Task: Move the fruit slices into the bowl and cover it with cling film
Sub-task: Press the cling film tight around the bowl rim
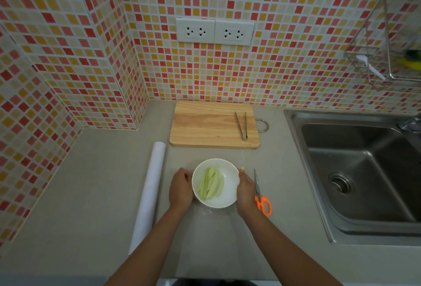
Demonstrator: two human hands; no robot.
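Dim, flat indoor light with a warm cast, no hard shadows; only soft shading under the white ceramic bowl (230,196) and beside the long white roll of film (149,194). Steel sink basin (355,171) goes dark inside, with faint sheen on its rim. Strong wide-angle distortion: red, orange and cream mosaic tile wall (284,69) bows, tile rows curve toward the corners. Centre reasonably sharp; wire rack (387,53) at upper right is smeared and soft. Bottom edge murky.

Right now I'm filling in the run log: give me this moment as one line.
slices: in bowl | left hand, right hand: grip bowl sides | cling film sheet: under bowl | board: tongs only
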